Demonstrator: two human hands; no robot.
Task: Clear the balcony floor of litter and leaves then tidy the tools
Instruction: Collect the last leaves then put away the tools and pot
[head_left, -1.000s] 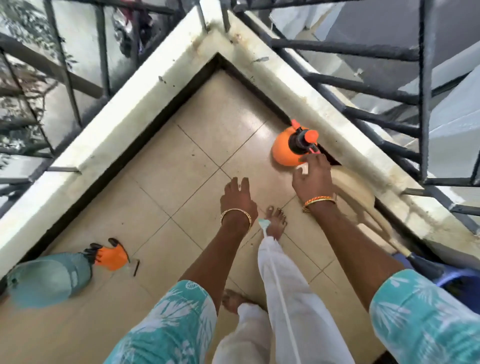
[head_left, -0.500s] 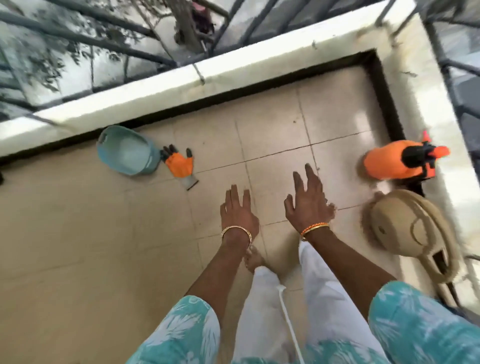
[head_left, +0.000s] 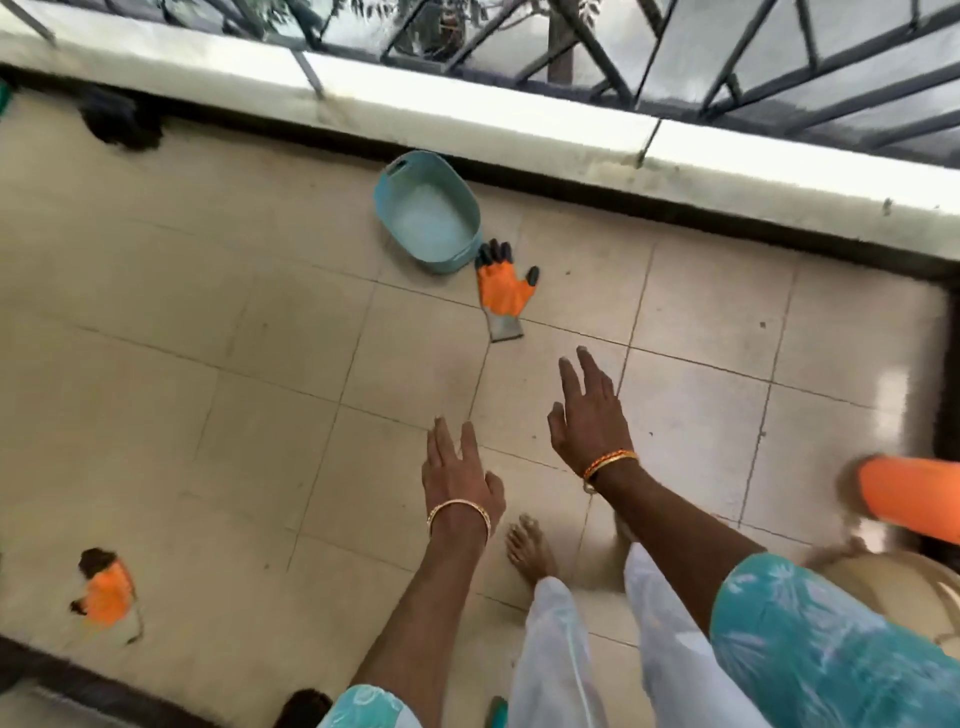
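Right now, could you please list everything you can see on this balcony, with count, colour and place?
Tub: one, pale blue, lying by the far kerb.
Glove by the tub: one, orange with dark fingertips, flat on the tiles, touching the tub's rim.
Second glove: one, orange and dark, crumpled near the left edge.
Sprayer: one, orange, partly cut off at the right edge.
Hat: one, tan, lower right, partly hidden.
Dark clump: one, blackish, far left by the kerb; too blurred to identify.
Railing: grey bars above the kerb.
Left hand: open, empty.
Right hand: open, empty.
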